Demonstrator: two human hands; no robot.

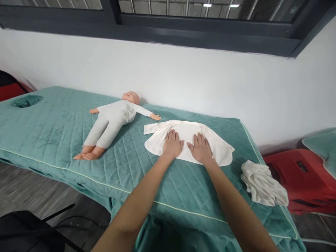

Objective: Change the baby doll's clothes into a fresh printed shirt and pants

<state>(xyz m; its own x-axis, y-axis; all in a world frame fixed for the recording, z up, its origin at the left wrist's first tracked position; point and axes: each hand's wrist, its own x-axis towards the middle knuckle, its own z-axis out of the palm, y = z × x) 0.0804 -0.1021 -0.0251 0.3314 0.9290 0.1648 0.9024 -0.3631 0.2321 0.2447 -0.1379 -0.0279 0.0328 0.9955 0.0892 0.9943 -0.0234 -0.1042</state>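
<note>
A small white baby shirt [187, 128] lies spread on the green quilted cover [136, 168], one sleeve stretched out to the left. Flat on its left half rests my left hand [173, 144], fingers extended. My right hand [201, 148] presses flat on the right half, its thumb pointing toward the other hand. Both hands are open and hold nothing. Left of the shirt, a baby doll [111, 117] in a pale bodysuit lies on its back, arms out, with grey smudges on its side.
A crumpled white cloth [264, 183] lies near the bed's right end. Beyond it stands a red plastic chair [304, 175]. The bed meets a white wall [183, 77] under a dark window frame [199, 33]. At the left the cover has a hole [27, 100]. A black object [28, 231] stands at lower left.
</note>
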